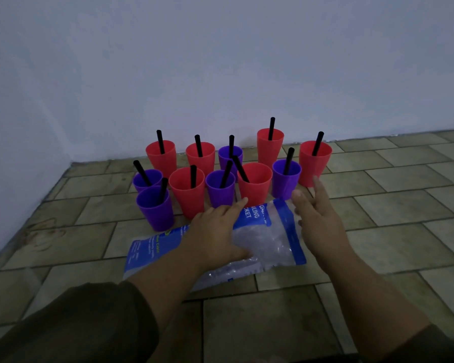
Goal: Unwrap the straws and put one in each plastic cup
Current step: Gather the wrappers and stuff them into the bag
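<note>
Several red cups (186,191) and purple cups (155,206) stand grouped on the tiled floor near the wall. A black straw (193,176) leans in each cup that I can see. In front of them lies a clear plastic bag (262,239) with blue print. My left hand (215,231) rests flat on the bag with its fingers stretched toward the cups. Just right of the bag, my right hand (317,216) hovers with straight fingers, close to a purple cup (286,179) and holding nothing.
A pale wall (220,61) rises directly behind the cups and along the left side. Tiled floor (391,205) spreads to the right and toward me. Dark sleeves cover both forearms at the bottom of the view.
</note>
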